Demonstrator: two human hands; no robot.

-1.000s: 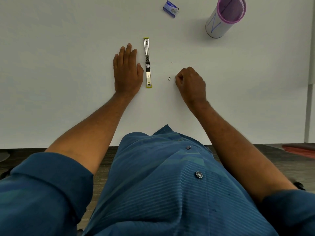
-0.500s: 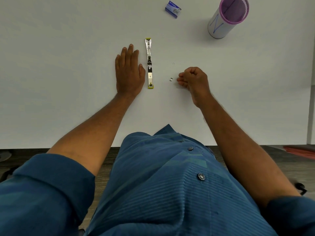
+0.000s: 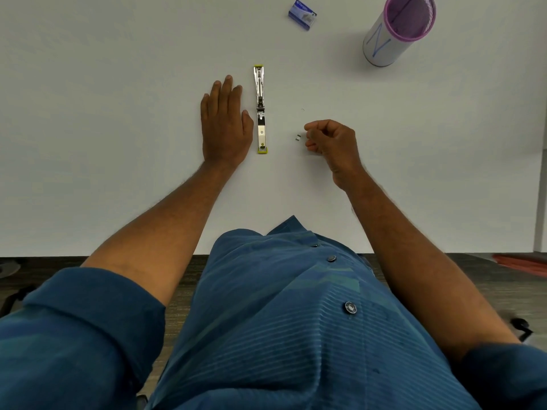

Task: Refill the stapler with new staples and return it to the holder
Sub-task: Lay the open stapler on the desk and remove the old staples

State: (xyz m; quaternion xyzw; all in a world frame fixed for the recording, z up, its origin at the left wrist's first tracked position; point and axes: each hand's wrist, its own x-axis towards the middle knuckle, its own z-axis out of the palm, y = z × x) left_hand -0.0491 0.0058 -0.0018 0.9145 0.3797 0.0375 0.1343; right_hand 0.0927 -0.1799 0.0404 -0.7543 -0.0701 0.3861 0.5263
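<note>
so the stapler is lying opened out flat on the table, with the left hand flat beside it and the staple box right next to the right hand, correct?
Not quite. In the head view the staple box lies at the table's far edge, well away from the right hand. The rest holds: stapler opened flat, left hand flat beside it.

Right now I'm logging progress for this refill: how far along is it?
Done: the stapler lies swung fully open on the table. In hand: the right hand, fingers curled, is beside a small staple strip lying on the table; whether it holds anything cannot be told. The left hand rests flat beside the stapler. Left: load staples, close it, return it to the holder.
</note>
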